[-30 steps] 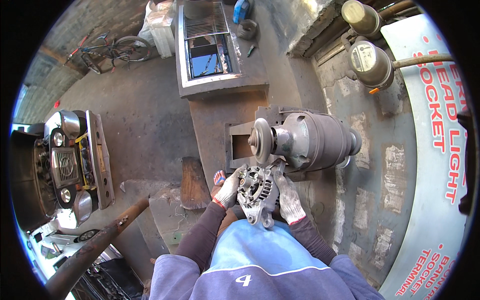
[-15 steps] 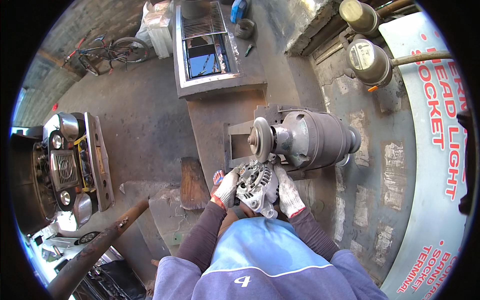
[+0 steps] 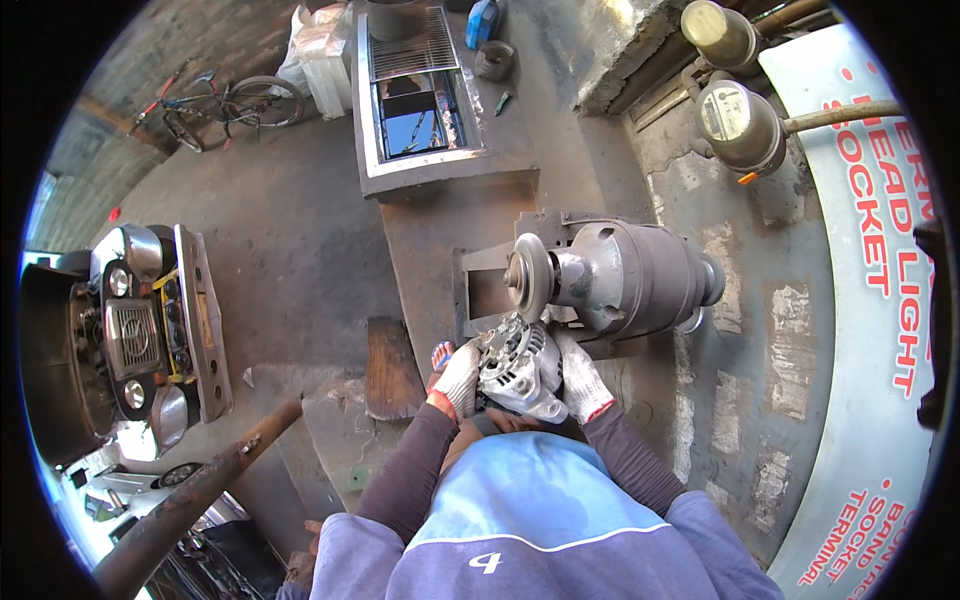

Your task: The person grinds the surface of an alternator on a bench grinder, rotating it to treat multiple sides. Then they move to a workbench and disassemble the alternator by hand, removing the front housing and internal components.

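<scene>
A silver car alternator (image 3: 517,366) is held between both my gloved hands, close in front of my chest. My left hand (image 3: 459,377) grips its left side and my right hand (image 3: 582,377) grips its right side. Just above it stands a big grey electric motor (image 3: 632,276) with a pulley wheel (image 3: 528,277) facing left, mounted on a dark metal bench (image 3: 430,240). The alternator's top sits just below the pulley; whether they touch I cannot tell.
A metal box with a grille top (image 3: 415,90) stands farther along the bench. A wooden block (image 3: 390,368) lies left of my hands. A vehicle's front (image 3: 130,330) is at the left, a bicycle (image 3: 225,105) beyond, a rusty pipe (image 3: 190,500) at lower left.
The alternator and both hands have moved up slightly toward the motor's pulley. The view has shifted a little.
</scene>
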